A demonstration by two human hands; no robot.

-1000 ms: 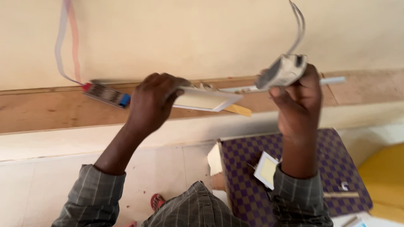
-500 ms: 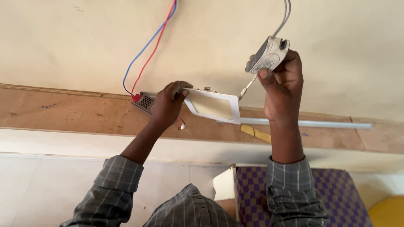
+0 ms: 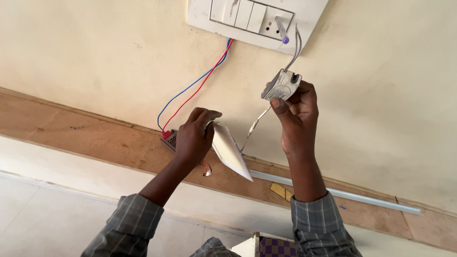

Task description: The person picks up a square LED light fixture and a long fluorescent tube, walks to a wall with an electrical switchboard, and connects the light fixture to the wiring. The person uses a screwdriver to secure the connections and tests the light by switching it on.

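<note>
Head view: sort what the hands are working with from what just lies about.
In hand: left hand holds white square panel; right hand holds small white box on grey wires.
Lying about: white pipe, yellow scraps, wall switch plate.

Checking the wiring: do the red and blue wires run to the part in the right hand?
No, the red and blue wires run to a small grille box behind the left hand.

Smooth white plastic panel, grey plastic driver box (slightly glossy), matt painted wall, rough wooden ledge.
</note>
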